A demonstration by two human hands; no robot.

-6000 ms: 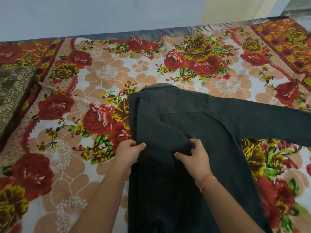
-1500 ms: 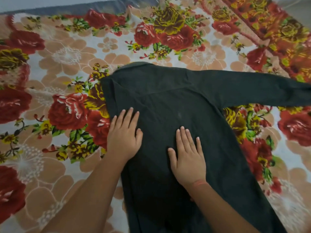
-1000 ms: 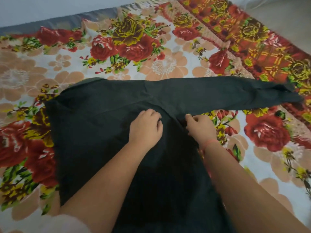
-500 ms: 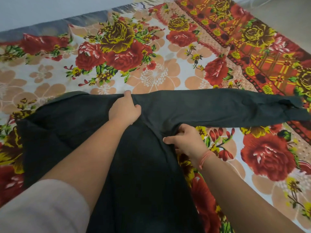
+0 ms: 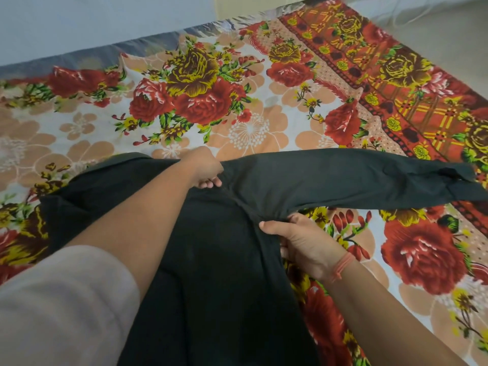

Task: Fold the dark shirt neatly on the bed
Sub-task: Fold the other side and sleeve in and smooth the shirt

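Head view: a dark charcoal long-sleeved fabric shirt lies flat on a bed covered by a floral sheet printed with red and yellow roses, occupying the near half of the bed and running off the near edge of the picture. One sleeve extends straight out toward the right edge of the bed, its cuff lying on the red patterned border of the sheet. The left hand is closed in a fist on the shirt's far edge at the shoulder, pinching the fabric there. The right hand, with a thin orange thread band at the wrist, is closed on the shirt's right side edge just below the sleeve joint, with cloth bunched between thumb and fingers. A pale pink sleeve covers the left upper arm.
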